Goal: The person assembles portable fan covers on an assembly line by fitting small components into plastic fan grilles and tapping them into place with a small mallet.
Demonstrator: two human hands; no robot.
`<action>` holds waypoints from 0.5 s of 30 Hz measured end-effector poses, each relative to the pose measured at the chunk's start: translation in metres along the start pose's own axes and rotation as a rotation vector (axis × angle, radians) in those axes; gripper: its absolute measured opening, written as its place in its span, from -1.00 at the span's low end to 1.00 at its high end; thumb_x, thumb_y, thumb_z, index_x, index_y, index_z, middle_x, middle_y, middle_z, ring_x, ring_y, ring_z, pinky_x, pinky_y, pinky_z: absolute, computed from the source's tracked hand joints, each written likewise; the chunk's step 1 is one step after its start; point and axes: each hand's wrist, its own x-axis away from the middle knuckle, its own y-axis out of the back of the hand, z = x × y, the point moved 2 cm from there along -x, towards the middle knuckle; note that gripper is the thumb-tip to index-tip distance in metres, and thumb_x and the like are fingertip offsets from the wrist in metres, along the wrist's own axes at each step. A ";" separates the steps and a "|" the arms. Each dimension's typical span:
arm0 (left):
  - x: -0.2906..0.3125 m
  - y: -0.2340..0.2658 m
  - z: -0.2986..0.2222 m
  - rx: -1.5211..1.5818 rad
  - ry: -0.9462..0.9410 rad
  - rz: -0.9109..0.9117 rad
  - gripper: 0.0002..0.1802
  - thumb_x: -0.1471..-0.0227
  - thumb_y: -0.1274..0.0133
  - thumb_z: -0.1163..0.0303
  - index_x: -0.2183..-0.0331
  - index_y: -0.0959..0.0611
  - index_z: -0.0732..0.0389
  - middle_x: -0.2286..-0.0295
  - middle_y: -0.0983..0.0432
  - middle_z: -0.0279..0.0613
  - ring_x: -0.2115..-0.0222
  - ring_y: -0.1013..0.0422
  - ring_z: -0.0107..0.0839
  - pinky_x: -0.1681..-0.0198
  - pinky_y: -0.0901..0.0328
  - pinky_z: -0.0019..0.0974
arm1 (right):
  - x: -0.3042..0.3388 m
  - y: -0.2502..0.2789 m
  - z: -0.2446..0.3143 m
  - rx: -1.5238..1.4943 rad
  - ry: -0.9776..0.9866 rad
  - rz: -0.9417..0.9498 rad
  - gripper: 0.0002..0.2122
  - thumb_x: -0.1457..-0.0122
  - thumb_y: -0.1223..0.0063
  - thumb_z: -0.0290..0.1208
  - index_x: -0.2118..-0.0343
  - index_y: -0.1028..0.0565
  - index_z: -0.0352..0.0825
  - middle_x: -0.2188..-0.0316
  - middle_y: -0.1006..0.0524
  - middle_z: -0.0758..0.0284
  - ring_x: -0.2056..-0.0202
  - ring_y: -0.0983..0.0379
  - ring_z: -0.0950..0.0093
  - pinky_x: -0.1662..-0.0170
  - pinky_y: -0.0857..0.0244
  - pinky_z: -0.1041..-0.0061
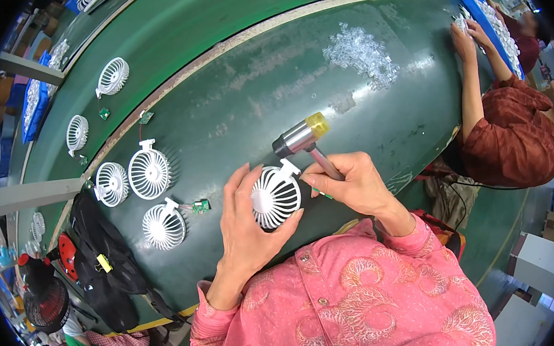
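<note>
My left hand [239, 231] is curled around a round white fan housing [279, 195] with curved ribs, its fingers on the left side and its thumb at the lower edge. The housing's short neck points up and right toward my right hand [356, 183]. Closed around its handle, my right hand grips a small mallet [299, 137] with a steel head, one yellow face and one black face. The mallet's head hangs above the housing's neck. A bit of green circuit board [319, 194] shows at my right fingertips; whether they pinch it I cannot tell.
Several white fan housings [149, 174] lie to the left, some wired to small green circuit boards [201, 206]. Small clear plastic pieces [362, 56] are heaped farther back. A green conveyor belt [175, 34] runs behind. On the right, a co-worker [514, 131] handles parts beside a blue tray [490, 29].
</note>
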 end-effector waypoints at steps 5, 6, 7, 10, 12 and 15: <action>0.006 -0.003 0.009 0.025 -0.019 0.092 -0.09 0.29 -0.40 0.34 -0.10 -0.29 0.22 0.02 -0.33 0.11 0.03 -0.34 0.03 0.02 -0.31 -0.05 | 0.000 0.007 0.018 -0.042 -0.139 0.112 -0.88 -0.13 -0.21 -0.44 0.35 -0.63 -0.40 0.59 -0.56 0.42 0.57 -0.37 0.75 0.58 -0.14 0.70; 0.007 -0.004 0.010 0.057 -0.008 0.091 -0.09 0.29 -0.39 0.34 -0.10 -0.29 0.22 0.04 -0.34 0.10 0.04 -0.34 0.03 0.03 -0.32 -0.05 | 0.000 0.008 0.018 -0.017 -0.162 0.154 -0.88 -0.13 -0.21 -0.44 0.36 -0.63 -0.39 0.59 -0.56 0.42 0.58 -0.36 0.76 0.59 -0.11 0.71; 0.006 -0.004 0.010 0.088 0.001 0.092 -0.09 0.29 -0.39 0.35 -0.10 -0.29 0.22 0.06 -0.34 0.08 0.05 -0.34 0.02 0.05 -0.32 -0.06 | 0.000 0.008 0.017 -0.019 -0.163 0.152 -0.88 -0.13 -0.21 -0.44 0.36 -0.63 -0.39 0.59 -0.56 0.42 0.58 -0.36 0.76 0.59 -0.11 0.71; 0.002 0.002 -0.003 0.090 0.051 0.114 -0.10 0.27 -0.38 0.32 -0.10 -0.30 0.22 0.10 -0.34 0.07 0.10 -0.35 0.00 0.10 -0.33 -0.08 | 0.002 0.008 0.017 -0.021 -0.179 0.170 -0.87 -0.14 -0.21 -0.42 0.36 -0.64 -0.38 0.59 -0.56 0.43 0.58 -0.36 0.76 0.60 -0.10 0.71; 0.002 0.003 -0.005 0.115 0.103 0.136 -0.11 0.27 -0.37 0.30 -0.10 -0.32 0.23 0.10 -0.33 0.07 0.12 -0.35 0.00 0.11 -0.33 -0.08 | 0.003 0.007 0.019 -0.043 -0.196 0.163 -0.89 -0.15 -0.15 -0.49 0.35 -0.61 -0.42 0.61 -0.54 0.43 0.52 -0.43 0.72 0.45 -0.26 0.66; 0.004 0.002 -0.008 0.042 0.114 0.189 -0.12 0.26 -0.39 0.22 -0.09 -0.35 0.23 0.11 -0.31 0.07 0.13 -0.34 0.00 0.11 -0.32 -0.06 | 0.008 0.003 0.013 -0.105 -0.123 0.195 -0.88 -0.16 -0.16 -0.48 0.34 -0.61 -0.43 0.58 -0.55 0.42 0.50 -0.44 0.72 0.43 -0.29 0.65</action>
